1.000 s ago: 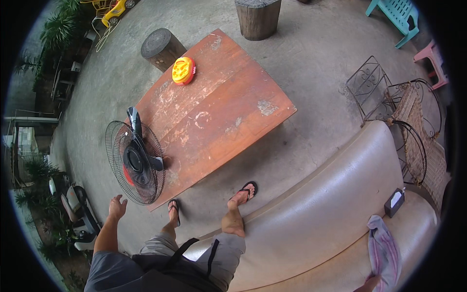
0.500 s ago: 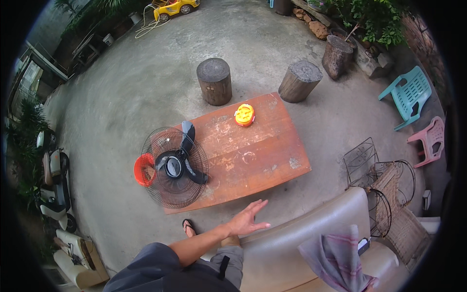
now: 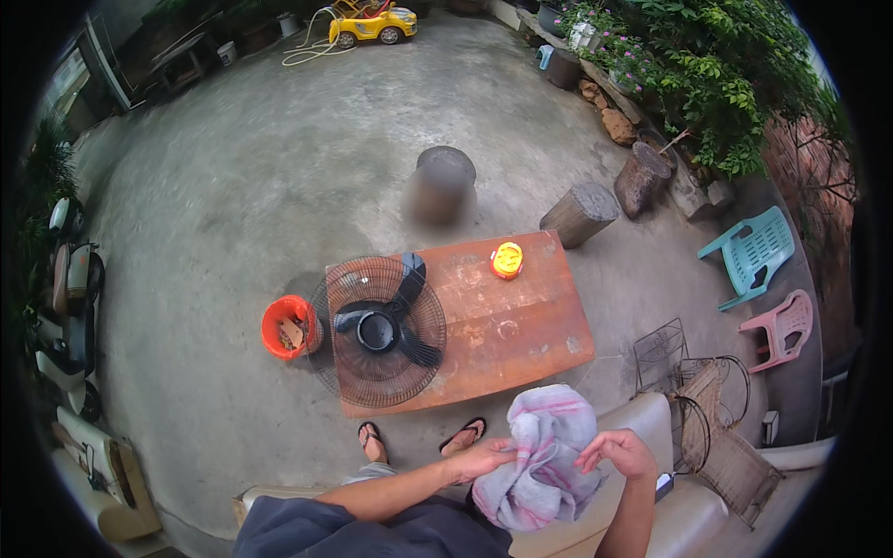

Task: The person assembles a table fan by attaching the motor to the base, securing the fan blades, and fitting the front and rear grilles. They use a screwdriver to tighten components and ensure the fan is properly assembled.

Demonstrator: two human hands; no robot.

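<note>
A crumpled white and pink striped cloth hangs in front of me between my two hands. My left hand is closed on its left side, the thumb and fingers pinching a fold. At the opposite edge, my right hand has bent fingers and its fingertips on the fabric. Across the left end of the low reddish-brown wooden table rests a round wire fan grille with black fan blades in it. A small yellow and red round container stands at the table's far side.
An orange-red bucket with scraps inside stands left of the table. Log stools are beyond it. A beige sofa is beside me, with a wicker chair, a pink chair and a turquoise chair to the right.
The cloth has come up from the lower right to in front of me. My left hand, spread and holding nothing before, now grips it. The view has shifted, and my right hand shows fully.
</note>
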